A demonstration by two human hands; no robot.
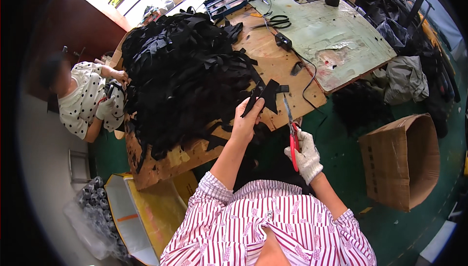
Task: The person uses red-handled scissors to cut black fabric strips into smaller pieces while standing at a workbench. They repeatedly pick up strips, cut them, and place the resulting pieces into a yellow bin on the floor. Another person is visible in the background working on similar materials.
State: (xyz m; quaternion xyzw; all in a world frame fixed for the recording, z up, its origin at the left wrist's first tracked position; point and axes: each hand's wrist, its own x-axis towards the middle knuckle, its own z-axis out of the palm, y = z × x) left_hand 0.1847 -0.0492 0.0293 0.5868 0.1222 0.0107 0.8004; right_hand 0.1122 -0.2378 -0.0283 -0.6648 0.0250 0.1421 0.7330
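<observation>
Left hand (pixel 247 118) pinching black fabric piece (pixel 268 96), right hand (pixel 307 157) on red-handled scissors (pixel 294 144).
Left is bare, thumb and fingers pressed on the piece, which sits at the near edge of the wooden table (pixel 275 63), right of the big black pile (pixel 180 76). Right is gloved, fingers wrapped round the handles; blades point up, tip just beside the piece's right end, can't tell if touching. Black scissors (pixel 276 23) lie farther back; co-worker (pixel 85 95) is left of the pile.
</observation>
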